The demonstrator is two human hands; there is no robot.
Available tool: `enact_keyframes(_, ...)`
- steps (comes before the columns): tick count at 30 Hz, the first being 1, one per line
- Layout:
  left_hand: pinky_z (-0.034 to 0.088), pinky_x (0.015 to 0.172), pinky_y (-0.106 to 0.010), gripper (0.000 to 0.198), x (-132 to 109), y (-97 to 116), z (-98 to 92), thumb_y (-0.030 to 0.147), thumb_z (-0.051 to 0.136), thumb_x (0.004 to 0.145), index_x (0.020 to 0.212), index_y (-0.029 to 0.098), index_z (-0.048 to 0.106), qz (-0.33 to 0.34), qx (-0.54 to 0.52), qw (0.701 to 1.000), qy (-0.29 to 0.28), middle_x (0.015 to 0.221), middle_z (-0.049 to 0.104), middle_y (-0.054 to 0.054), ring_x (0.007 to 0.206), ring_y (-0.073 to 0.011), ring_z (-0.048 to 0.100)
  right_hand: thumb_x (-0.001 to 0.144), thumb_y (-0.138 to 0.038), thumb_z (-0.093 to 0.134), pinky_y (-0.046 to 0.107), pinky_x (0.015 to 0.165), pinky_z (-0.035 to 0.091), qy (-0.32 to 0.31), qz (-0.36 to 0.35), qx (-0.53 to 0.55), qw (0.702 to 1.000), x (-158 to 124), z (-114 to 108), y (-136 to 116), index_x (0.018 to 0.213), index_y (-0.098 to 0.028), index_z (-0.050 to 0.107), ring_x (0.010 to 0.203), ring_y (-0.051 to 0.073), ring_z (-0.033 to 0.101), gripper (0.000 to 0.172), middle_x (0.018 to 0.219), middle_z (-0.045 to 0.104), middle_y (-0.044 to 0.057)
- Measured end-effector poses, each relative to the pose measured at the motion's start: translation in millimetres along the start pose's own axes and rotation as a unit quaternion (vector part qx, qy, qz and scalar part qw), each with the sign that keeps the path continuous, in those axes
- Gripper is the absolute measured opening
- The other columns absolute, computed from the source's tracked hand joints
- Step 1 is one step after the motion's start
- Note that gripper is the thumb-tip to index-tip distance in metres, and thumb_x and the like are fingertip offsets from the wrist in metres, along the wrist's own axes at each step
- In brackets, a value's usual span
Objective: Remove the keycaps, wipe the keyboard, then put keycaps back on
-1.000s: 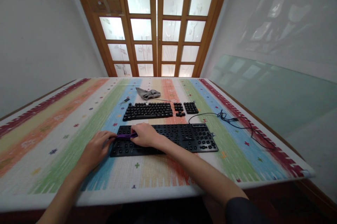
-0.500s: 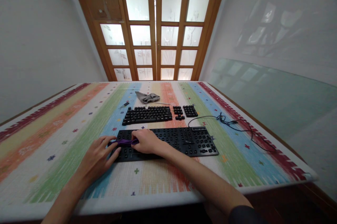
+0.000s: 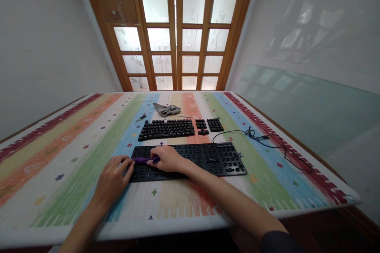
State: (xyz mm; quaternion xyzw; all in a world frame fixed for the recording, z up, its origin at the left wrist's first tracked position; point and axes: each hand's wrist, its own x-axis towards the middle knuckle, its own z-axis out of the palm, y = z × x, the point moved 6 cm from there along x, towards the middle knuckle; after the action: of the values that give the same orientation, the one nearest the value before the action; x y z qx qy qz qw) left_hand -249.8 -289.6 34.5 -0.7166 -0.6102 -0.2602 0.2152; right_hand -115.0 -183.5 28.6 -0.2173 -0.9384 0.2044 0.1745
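A black keyboard base point(image 3: 208, 158) with its keycaps off lies on the striped table. My right hand point(image 3: 166, 158) rests on its left part, fingers closed on a thin purple tool point(image 3: 144, 160) that lies across the bare switches. My left hand point(image 3: 114, 177) sits at the base's left end, thumb and fingers pinched on the tool's other end. Behind the base, the removed black keycaps point(image 3: 168, 128) are laid out in keyboard order, with two smaller groups point(image 3: 209, 124) to their right.
A grey cloth point(image 3: 166, 109) lies at the far middle of the striped tablecloth point(image 3: 59, 158). A small dark tool point(image 3: 141, 118) sits left of the keycaps. The keyboard's black cable point(image 3: 261, 136) coils to the right. Wooden doors with frosted panes point(image 3: 178, 31) stand beyond.
My right hand has shifted slightly right along the keyboard base with the purple tool. My left hand has drawn a little back toward me. The view barely moved.
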Motion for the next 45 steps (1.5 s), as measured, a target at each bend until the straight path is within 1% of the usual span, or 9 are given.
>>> enact_keyframes(3,0.048,0.078,-0.039,0.03,1.4,-2.0,1.7,0.036,0.042,0.096,0.082,0.02,0.064,-0.037,-0.008,0.999,-0.01,0.086,0.068,-0.008,0.082,-0.0253,0.063,0.087,-0.036,0.067,0.025,0.063,0.033,-0.001,-0.011,0.005,1.0,-0.5,0.4,1.4,0.082,-0.018,0.064,0.074,0.016,0.058,0.019,0.084,0.069,0.003)
enact_keyframes(5,0.046,0.076,-0.04,0.032,1.7,-1.1,1.3,0.036,0.042,0.096,0.081,0.02,0.065,-0.044,0.003,0.999,-0.01,0.086,0.069,-0.008,0.082,-0.0263,0.063,0.087,-0.034,0.067,0.025,0.063,0.033,0.002,-0.017,0.012,1.0,-0.9,0.4,2.3,0.081,-0.018,0.064,0.073,0.015,0.057,0.018,0.083,0.069,0.003)
enact_keyframes(9,0.045,0.075,-0.041,0.036,1.8,6.3,-1.7,0.037,0.042,0.096,0.08,0.019,0.069,-0.037,0.035,0.999,0.001,0.085,0.069,-0.01,0.084,-0.0283,0.06,0.087,-0.03,0.067,0.024,0.064,0.033,0.008,-0.036,0.033,0.999,-1.4,-0.4,2.7,0.079,-0.017,0.062,0.071,0.014,0.055,0.016,0.079,0.067,0.002)
enact_keyframes(14,0.045,0.076,-0.044,0.04,0.9,16.3,-4.9,0.044,0.043,0.096,0.086,0.018,0.071,-0.031,0.055,0.998,0.006,0.095,0.066,-0.014,0.091,-0.0311,0.057,0.086,-0.025,0.068,0.023,0.065,0.034,0.0,-0.055,0.053,0.997,-1.0,-2.5,2.7,0.076,-0.016,0.061,0.07,0.013,0.054,0.014,0.077,0.065,0.002)
enact_keyframes(20,0.046,0.077,-0.04,0.036,-1.8,24.9,-0.1,0.044,0.045,0.096,0.092,0.018,0.069,-0.003,0.066,0.998,-0.013,0.095,0.067,-0.011,0.092,-0.0286,0.059,0.083,-0.023,0.07,0.022,0.064,0.035,0.005,-0.051,0.082,0.995,-2.4,-3.8,8.2,0.074,-0.016,0.06,0.068,0.013,0.051,0.015,0.073,0.062,0.0)
enact_keyframes(24,0.048,0.08,-0.041,0.036,-4.8,26.8,2.7,0.042,0.042,0.098,0.094,0.017,0.066,-0.002,0.061,0.998,-0.008,0.091,0.067,-0.012,0.088,-0.0283,0.061,0.083,-0.024,0.07,0.021,0.064,0.035,0.008,-0.047,0.089,0.995,-3.3,-3.7,10.0,0.074,-0.017,0.06,0.067,0.012,0.051,0.016,0.072,0.061,-0.001)
enact_keyframes(31,0.049,0.083,-0.044,0.043,-9.0,29.1,5.7,0.047,0.043,0.097,0.119,0.013,0.058,-0.015,0.056,0.998,-0.005,0.094,0.065,-0.013,0.091,-0.0306,0.061,0.084,-0.023,0.068,0.023,0.066,0.035,0.007,-0.073,0.05,0.996,-8.2,-7.3,2.5,0.077,-0.017,0.06,0.07,0.013,0.052,0.013,0.077,0.063,0.001)
enact_keyframes(36,0.05,0.086,-0.049,0.045,-9.6,31.5,7.5,0.048,0.047,0.095,0.112,0.01,0.063,-0.01,0.045,0.999,-0.009,0.1,0.062,-0.018,0.097,-0.0344,0.059,0.086,-0.021,0.064,0.024,0.065,0.034,0.018,-0.08,0.011,0.997,-14.1,-8.4,-0.4,0.081,-0.017,0.061,0.072,0.015,0.053,0.007,0.081,0.063,0.003)
enact_keyframes(45,0.053,0.085,-0.051,0.046,-14.6,28.2,17.1,0.046,0.035,0.099,0.109,0.012,0.064,-0.001,0.034,0.999,-0.029,0.107,0.059,-0.02,0.101,-0.0346,0.057,0.086,-0.02,0.065,0.023,0.065,0.036,0.034,-0.086,0.031,0.995,-15.3,-5.2,4.4,0.078,-0.017,0.059,0.07,0.013,0.051,0.01,0.079,0.061,0.002)
